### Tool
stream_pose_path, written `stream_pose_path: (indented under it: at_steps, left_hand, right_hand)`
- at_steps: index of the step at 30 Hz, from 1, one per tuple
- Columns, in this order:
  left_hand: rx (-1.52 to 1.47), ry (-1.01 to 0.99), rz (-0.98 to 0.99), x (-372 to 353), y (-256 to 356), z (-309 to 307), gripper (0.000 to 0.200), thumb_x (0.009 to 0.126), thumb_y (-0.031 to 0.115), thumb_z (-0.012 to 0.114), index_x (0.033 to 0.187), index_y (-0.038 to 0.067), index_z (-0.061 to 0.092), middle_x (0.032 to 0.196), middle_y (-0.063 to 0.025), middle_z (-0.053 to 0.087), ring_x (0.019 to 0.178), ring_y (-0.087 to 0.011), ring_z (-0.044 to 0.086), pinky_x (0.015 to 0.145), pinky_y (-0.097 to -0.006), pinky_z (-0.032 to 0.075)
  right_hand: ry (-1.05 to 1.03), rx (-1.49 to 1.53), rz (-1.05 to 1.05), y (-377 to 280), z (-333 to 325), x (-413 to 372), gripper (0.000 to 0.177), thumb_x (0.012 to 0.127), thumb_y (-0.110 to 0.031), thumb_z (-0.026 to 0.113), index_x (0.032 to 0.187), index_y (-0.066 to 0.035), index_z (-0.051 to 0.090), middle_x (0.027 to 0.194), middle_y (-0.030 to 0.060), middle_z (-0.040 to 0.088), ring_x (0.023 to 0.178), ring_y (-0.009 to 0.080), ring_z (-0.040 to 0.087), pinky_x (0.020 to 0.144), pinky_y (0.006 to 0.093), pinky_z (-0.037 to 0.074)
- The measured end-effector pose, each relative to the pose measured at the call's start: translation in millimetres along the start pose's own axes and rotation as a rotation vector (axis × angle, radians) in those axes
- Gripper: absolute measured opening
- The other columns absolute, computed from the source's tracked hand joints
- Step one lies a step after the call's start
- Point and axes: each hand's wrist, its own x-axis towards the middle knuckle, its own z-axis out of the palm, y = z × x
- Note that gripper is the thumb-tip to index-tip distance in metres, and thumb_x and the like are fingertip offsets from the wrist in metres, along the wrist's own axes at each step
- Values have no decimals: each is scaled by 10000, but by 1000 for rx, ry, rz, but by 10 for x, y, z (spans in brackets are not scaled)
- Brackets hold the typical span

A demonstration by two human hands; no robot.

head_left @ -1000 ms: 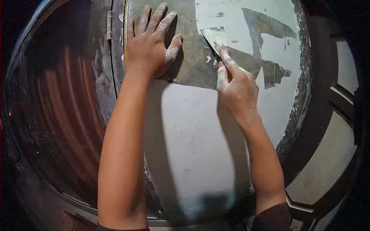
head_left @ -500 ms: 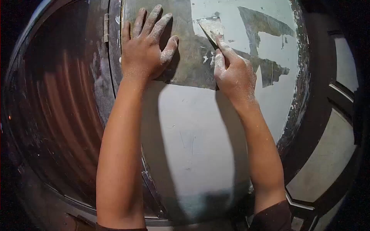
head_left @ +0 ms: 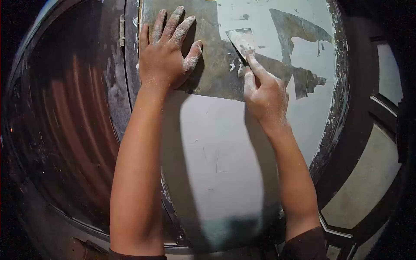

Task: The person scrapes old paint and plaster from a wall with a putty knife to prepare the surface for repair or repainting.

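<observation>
Clasping scraper in right hand, splaying left hand over uncoated panel, with pale coating below both.

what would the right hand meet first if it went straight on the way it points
The right hand leads with its scraper, which would probably meet the pale coating just beyond its edge; whether they touch now is hard to tell.
</observation>
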Motion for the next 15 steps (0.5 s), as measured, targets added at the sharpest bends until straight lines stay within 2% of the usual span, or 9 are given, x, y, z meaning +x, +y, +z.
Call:
stream_pose_path:
  at_steps: [1, 4, 6, 10, 12, 13, 15]
  left_hand:
    - [-4, 1, -8, 4, 5, 1, 575, 993, 512, 576, 1522, 293, 520, 1668, 23, 399, 1556, -285, 318, 1282, -527, 165]
    - [22, -18, -27, 10, 22, -9, 585, 983, 525, 584, 1516, 293, 523, 1658, 19, 411, 1553, -288, 322, 1280, -531, 171]
    - [6, 50, 31, 17, -34, 49, 585, 982, 530, 587, 1512, 291, 526, 1657, 13, 413, 1551, -291, 324, 1278, -535, 171]
    - [12, 35, 43, 30, -12, -22, 562, 987, 516, 585, 1490, 268, 551, 1642, 13, 435, 1541, -289, 339, 1271, -526, 195]
    - [-79, -52, -26, 68, 40, -140, 612, 926, 434, 608, 1441, 104, 588, 1626, -128, 433, 1524, -370, 343, 1274, -546, 185]
    - [-82, -60, -47, 68, 73, -191, 612, 913, 448, 622, 1421, 108, 602, 1616, -120, 447, 1517, -359, 356, 1269, -542, 194]
    - [-57, -45, -32, 68, 73, -177, 613, 904, 458, 629, 1412, 115, 611, 1602, -117, 462, 1513, -362, 359, 1267, -546, 198]
  right_hand:
    - [39, -39, -35, -1, -30, -124, 420, 1007, -210, 599, 1421, -247, 655, 917, 166, 749, 814, 327, 730, 762, 429, 544]
    - [28, -40, -56, 35, -31, -142, 418, 1011, -199, 603, 1424, -241, 657, 928, 178, 758, 793, 319, 735, 758, 398, 556]
    - [45, -38, -67, -23, -1, 40, 404, 1007, -197, 604, 1405, -218, 668, 892, 191, 746, 760, 308, 725, 748, 399, 551]
    - [18, -39, -37, -121, -6, 134, 401, 1014, -226, 594, 1407, -216, 668, 867, 189, 737, 717, 324, 680, 760, 406, 543]
    - [24, 50, 8, -123, -12, -78, 406, 1007, -216, 599, 1407, -219, 670, 869, 195, 736, 738, 337, 694, 762, 410, 545]
    - [73, 19, -60, -68, 37, -174, 421, 1003, -209, 605, 1421, -230, 659, 867, 197, 737, 760, 337, 711, 766, 418, 545]
    - [35, 14, -19, -46, 51, -212, 431, 1006, -202, 604, 1434, -227, 647, 871, 196, 741, 782, 346, 720, 760, 437, 540]
